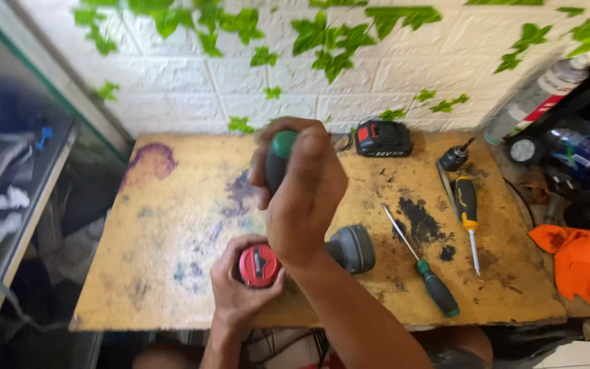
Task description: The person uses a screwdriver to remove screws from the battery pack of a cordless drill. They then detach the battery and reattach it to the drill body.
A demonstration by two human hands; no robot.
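My right hand is closed around the black and green handle of a screwdriver, held upright over the middle of the wooden board. Below it, my left hand grips the red and black end of a grey power tool body that lies on the board near its front edge. The screwdriver's shaft and tip are hidden behind my right hand.
On the board's right part lie a green-handled screwdriver, a yellow and black screwdriver, a drill chuck and a black battery pack. An orange cloth, bottles and a spray can crowd the right side.
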